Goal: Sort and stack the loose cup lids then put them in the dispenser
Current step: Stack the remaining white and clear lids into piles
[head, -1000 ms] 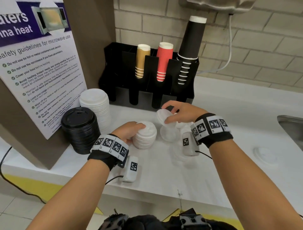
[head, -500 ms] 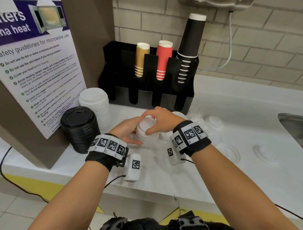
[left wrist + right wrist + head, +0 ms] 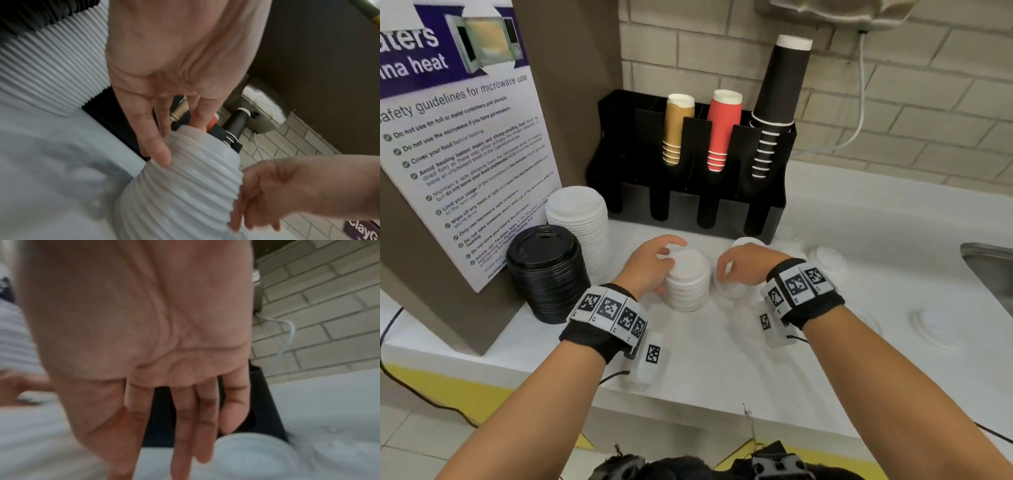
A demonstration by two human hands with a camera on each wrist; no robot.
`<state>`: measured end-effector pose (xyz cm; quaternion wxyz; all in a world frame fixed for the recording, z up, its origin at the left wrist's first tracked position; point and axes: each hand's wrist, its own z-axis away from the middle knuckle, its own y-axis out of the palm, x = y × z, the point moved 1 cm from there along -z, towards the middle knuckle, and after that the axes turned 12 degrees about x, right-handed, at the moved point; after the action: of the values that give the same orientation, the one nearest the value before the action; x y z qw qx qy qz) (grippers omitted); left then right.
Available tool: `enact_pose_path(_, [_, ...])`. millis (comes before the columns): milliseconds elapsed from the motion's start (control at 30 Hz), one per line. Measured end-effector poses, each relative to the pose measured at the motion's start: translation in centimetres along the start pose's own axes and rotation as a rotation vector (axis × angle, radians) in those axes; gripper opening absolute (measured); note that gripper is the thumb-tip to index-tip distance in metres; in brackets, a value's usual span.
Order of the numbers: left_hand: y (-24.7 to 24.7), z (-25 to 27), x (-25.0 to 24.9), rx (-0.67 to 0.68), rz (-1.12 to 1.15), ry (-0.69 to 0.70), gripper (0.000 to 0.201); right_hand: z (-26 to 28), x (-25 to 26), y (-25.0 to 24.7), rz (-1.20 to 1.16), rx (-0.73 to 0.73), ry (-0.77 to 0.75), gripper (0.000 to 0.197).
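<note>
A short stack of white lids stands on the white counter in front of the black dispenser. My left hand cups this stack from the left, fingers against its ribbed side. My right hand hovers just right of the stack, holding nothing; in the right wrist view its fingers are nearly straight. Below and beyond it lie loose white lids, one near the fingertips.
A tall white lid stack and a black lid stack stand at the left by a poster board. More loose lids lie to the right. A sink is at the far right.
My right hand carried a lid from the right and set it on the short stack, then let go and drew back to the right, empty. The left hand stayed on the stack.
</note>
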<state>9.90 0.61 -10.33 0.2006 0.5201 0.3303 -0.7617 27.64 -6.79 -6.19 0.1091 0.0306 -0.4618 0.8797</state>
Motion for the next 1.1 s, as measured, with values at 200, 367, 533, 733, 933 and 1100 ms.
enact_pose_path(200, [0.1, 0.1, -0.1, 0.018, -0.013, 0.041, 0.018, -1.1, 1.4, 1.5, 0.126, 0.097, 0.073, 0.028])
enact_pose_path(367, [0.0, 0.2, 0.0, 0.071, -0.037, 0.048, 0.041, -1.1, 0.8, 0.8, 0.130, -0.110, 0.054, 0.021])
enact_pose_path(533, [-0.2, 0.1, 0.4, 0.065, -0.051, 0.065, 0.052, -0.7, -1.3, -0.9, -0.202, -0.409, -0.035, 0.018])
enact_pose_path(733, [0.7, -0.3, 0.3, 0.066, -0.063, 0.071, 0.073, 0.4, -1.4, -2.5, -0.935, -0.451, -0.280, 0.018])
enact_pose_path(933, [1.2, -0.5, 0.2, 0.055, -0.108, 0.106, 0.062, -0.2, -0.4, -0.7, -0.735, -0.198, -0.201, 0.026])
enact_pose_path(1100, [1.3, -0.6, 0.4, 0.043, -0.099, 0.128, 0.055, -0.7, -0.5, -0.2, -0.588, -0.250, -0.209, 0.030])
